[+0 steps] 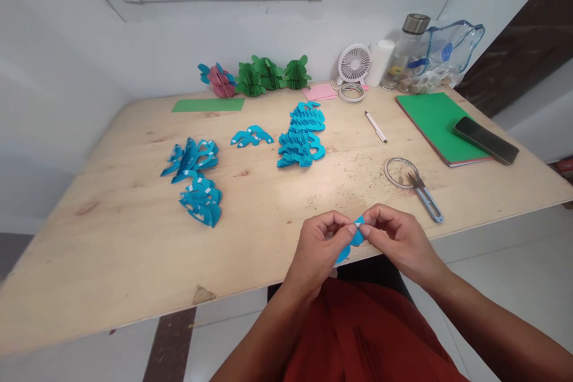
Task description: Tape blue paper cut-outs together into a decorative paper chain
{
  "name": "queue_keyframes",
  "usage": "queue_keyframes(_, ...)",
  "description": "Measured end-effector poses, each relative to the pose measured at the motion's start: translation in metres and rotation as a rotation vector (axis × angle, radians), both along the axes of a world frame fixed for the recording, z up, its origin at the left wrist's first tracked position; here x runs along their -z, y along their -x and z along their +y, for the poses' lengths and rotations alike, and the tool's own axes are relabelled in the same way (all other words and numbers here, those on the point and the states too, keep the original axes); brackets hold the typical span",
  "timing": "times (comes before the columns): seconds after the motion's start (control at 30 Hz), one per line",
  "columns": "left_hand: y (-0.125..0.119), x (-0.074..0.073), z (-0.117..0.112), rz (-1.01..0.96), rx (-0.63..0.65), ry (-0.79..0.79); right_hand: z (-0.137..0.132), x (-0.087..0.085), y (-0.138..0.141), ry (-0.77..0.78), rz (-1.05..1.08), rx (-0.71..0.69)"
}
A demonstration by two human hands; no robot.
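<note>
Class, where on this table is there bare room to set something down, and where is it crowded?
Bare tabletop lies between the left-side blue cutouts and the left hand, and between the snips and the phone. It is crowded along the back, from the pink paper ball to the clear bag.

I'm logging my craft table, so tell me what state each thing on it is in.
Blue paper piece: pinched between both hands
Left hand: pinching it
Right hand: pinching it
Thread snips: lying, blades over a ring
Clear bottle: upright, lid on
Phone: partly on green paper, no lit screen
Desk fan: upright, running unclear
Pen: lying, cap unclear
Green paper ornaments: fanned open
Green paper strip: lying flat
Blue pleated cutouts: fanned out
</note>
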State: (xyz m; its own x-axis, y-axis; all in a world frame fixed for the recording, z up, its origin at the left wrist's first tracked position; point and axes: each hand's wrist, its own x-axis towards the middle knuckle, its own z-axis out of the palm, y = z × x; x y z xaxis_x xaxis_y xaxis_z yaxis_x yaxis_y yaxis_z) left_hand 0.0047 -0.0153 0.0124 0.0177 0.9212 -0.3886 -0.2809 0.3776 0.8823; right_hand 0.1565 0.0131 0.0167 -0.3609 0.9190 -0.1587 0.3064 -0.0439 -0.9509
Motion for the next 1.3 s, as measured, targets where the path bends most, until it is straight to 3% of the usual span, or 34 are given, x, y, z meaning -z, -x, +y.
queue_keyframes(0.5,0.001,0.002,0.0,0.062,-0.008,-0.036,-0.001,0.0,0.003,-0.088,-0.093,-0.056)
queue_keyframes(0.77,0.007,0.004,0.0,0.059,0.058,-0.048,-0.003,0.008,0.0,-0.008,0.001,-0.076)
queue_keyframes(0.97,0.01,0.009,0.0,-0.179,0.15,0.057,-0.003,0.011,-0.002,0.095,0.143,-0.107)
queue_keyframes(1.13,0.008,0.012,0.002,-0.255,0.19,0.095,0.001,0.01,-0.005,0.222,0.243,-0.133)
queue_keyframes(1.3,0.002,0.012,0.005,-0.144,0.168,0.116,0.006,0.013,-0.008,0.21,0.239,-0.084)
